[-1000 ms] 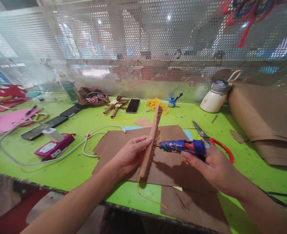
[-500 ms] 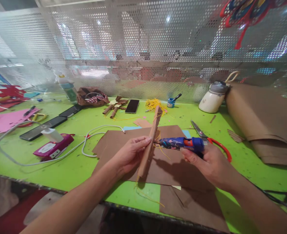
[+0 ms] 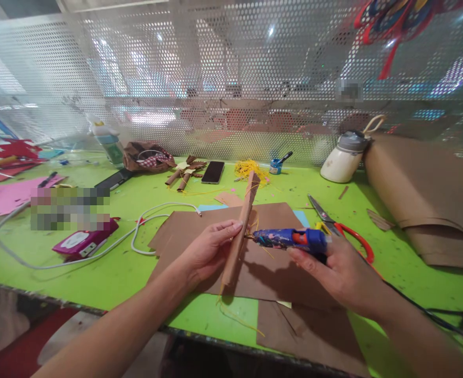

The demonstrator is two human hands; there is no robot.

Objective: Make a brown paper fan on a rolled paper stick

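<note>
Between the fingers of my left hand (image 3: 210, 247) is a rolled brown paper tube (image 3: 240, 231), tilted, its far end higher up in the view. Yellow string (image 3: 241, 316) trails from its near end. My right hand (image 3: 342, 273) is wrapped round a blue hot glue gun (image 3: 290, 238), whose nozzle points left at the tube's right side. Whether the nozzle touches the tube I cannot tell. Brown paper sheets (image 3: 192, 223) lie beneath both hands.
Red-handled scissors (image 3: 353, 239) lie beyond my right hand. At the back are a phone (image 3: 213, 171), yellow string pile (image 3: 249, 169), two small paper rolls (image 3: 184, 178) and a white bottle (image 3: 342, 157). A purple power strip (image 3: 85, 239) and white cable (image 3: 109, 254) lie left.
The glue gun has shifted slightly down and tilted a little, its nozzle staying beside the tube. My left hand and the tube have hardly moved.
</note>
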